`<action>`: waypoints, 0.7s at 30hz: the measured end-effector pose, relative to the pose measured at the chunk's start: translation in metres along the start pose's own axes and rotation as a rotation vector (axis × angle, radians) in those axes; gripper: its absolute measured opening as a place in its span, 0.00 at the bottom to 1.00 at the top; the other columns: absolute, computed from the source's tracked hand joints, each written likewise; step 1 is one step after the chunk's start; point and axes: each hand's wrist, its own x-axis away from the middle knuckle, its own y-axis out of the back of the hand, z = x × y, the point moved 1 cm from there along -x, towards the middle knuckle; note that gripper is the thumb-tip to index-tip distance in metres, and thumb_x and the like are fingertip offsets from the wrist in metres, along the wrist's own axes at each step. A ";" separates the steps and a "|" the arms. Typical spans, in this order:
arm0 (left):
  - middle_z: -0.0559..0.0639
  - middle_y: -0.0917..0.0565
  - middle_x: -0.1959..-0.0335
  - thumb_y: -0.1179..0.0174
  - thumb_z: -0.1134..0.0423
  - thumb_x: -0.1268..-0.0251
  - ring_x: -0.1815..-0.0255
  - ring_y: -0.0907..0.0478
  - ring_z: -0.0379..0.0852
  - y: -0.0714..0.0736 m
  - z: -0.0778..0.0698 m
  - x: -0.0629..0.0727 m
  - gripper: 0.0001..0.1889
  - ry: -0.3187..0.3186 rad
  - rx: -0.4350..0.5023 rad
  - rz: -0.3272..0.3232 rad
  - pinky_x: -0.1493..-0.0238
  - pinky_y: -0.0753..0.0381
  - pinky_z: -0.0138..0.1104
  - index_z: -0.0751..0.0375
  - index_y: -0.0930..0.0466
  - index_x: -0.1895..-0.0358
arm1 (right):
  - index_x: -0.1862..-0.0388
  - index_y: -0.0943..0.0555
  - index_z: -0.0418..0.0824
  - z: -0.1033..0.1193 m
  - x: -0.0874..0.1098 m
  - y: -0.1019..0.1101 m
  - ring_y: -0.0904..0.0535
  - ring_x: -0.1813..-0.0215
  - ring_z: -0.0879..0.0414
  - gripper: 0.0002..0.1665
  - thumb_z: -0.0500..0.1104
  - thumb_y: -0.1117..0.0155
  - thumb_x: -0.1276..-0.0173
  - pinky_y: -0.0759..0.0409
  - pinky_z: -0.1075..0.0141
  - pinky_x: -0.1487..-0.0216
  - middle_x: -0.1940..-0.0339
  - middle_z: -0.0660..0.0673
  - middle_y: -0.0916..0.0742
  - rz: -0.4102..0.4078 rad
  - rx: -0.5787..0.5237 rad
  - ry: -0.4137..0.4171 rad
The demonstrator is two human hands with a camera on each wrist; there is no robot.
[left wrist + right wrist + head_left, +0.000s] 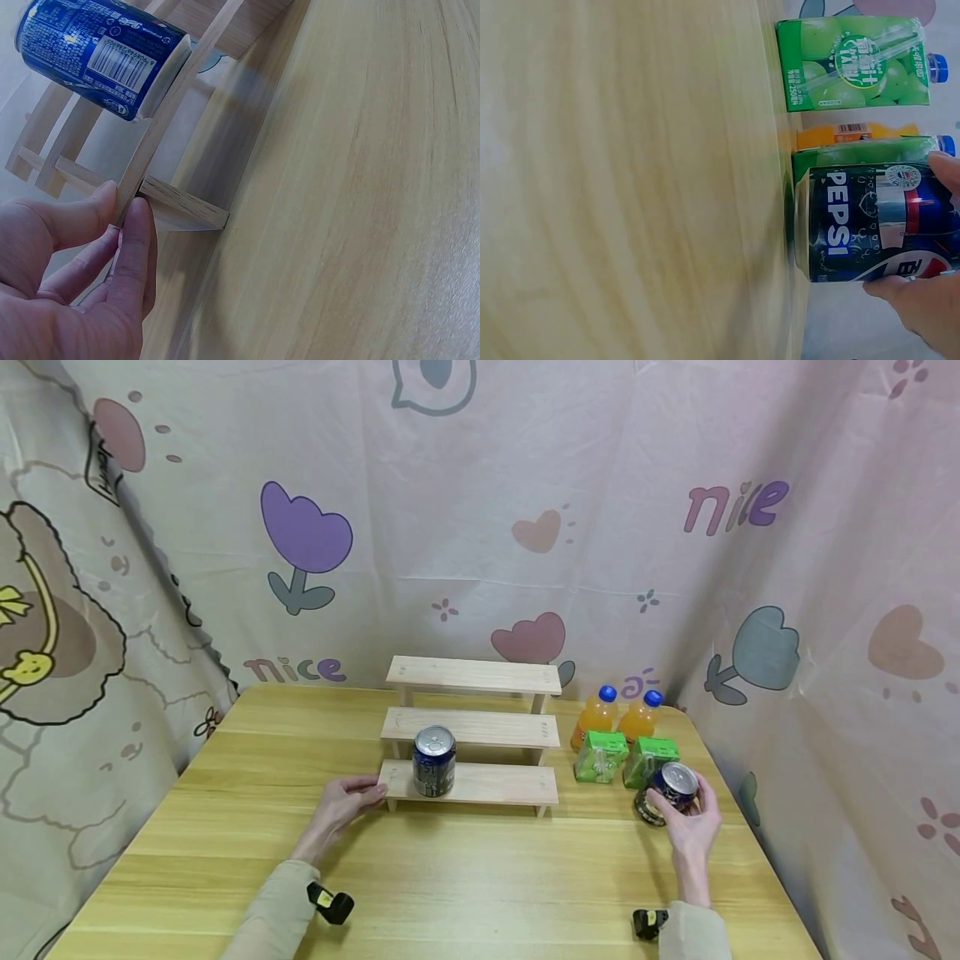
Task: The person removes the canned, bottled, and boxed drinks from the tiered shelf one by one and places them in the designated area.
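Observation:
At the left end of a three-tier wooden shelf [498, 783], my left hand [339, 812] pinches the bottom board between thumb and fingers. A dark blue soda can [434, 764] stands upright on that board, just right of the hand; its barcode side shows in the left wrist view. On the right of the table, my right hand [697, 833] grips a Pepsi can [862, 225] around its sides, with the label visible in the right wrist view. The can is upright, its base close over the table, in front of a green juice box [660, 750].
Beside that box stands another green juice box [600, 758]. Behind them are two orange drink bottles with blue caps, a left bottle [595, 717] and a right bottle [640, 718]. A printed curtain [465, 485] hangs around the wooden table [465, 885].

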 end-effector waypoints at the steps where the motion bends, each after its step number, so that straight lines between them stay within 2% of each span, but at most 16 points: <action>1: 0.46 0.14 0.65 0.40 0.75 0.32 0.64 0.15 0.34 0.000 0.000 0.000 0.27 -0.001 0.002 -0.001 0.55 0.11 0.25 0.87 0.36 0.35 | 0.30 0.29 0.42 0.000 0.000 0.000 0.27 0.47 0.69 0.45 0.26 0.24 0.47 0.25 0.90 0.55 0.34 0.50 0.24 0.001 -0.002 -0.003; 6: 0.46 0.14 0.66 0.39 0.75 0.32 0.65 0.15 0.35 0.000 0.000 0.000 0.27 -0.001 0.001 -0.005 0.55 0.11 0.25 0.87 0.35 0.35 | 0.30 0.29 0.43 -0.001 -0.001 0.000 0.27 0.47 0.68 0.45 0.25 0.24 0.47 0.24 0.90 0.54 0.35 0.51 0.24 0.001 -0.004 -0.016; 10: 0.47 0.14 0.65 0.39 0.75 0.32 0.65 0.15 0.35 0.000 0.000 0.001 0.27 -0.001 -0.004 -0.008 0.55 0.11 0.25 0.86 0.35 0.35 | 0.30 0.30 0.42 -0.001 0.000 0.001 0.27 0.48 0.69 0.45 0.25 0.24 0.47 0.25 0.90 0.54 0.34 0.49 0.24 0.004 0.006 -0.011; 16: 0.46 0.14 0.65 0.39 0.75 0.32 0.65 0.15 0.34 0.000 0.000 0.001 0.27 0.000 -0.009 -0.009 0.55 0.11 0.25 0.87 0.35 0.35 | 0.30 0.30 0.40 -0.001 0.000 0.001 0.27 0.48 0.70 0.45 0.25 0.25 0.47 0.25 0.91 0.55 0.35 0.52 0.24 0.004 0.005 -0.008; 21: 0.46 0.14 0.66 0.39 0.75 0.33 0.65 0.15 0.34 0.000 0.001 0.000 0.26 0.002 -0.004 -0.013 0.55 0.11 0.25 0.86 0.34 0.35 | 0.29 0.31 0.40 -0.001 -0.001 0.002 0.27 0.46 0.68 0.46 0.25 0.25 0.47 0.26 0.91 0.54 0.31 0.46 0.25 0.011 0.015 -0.016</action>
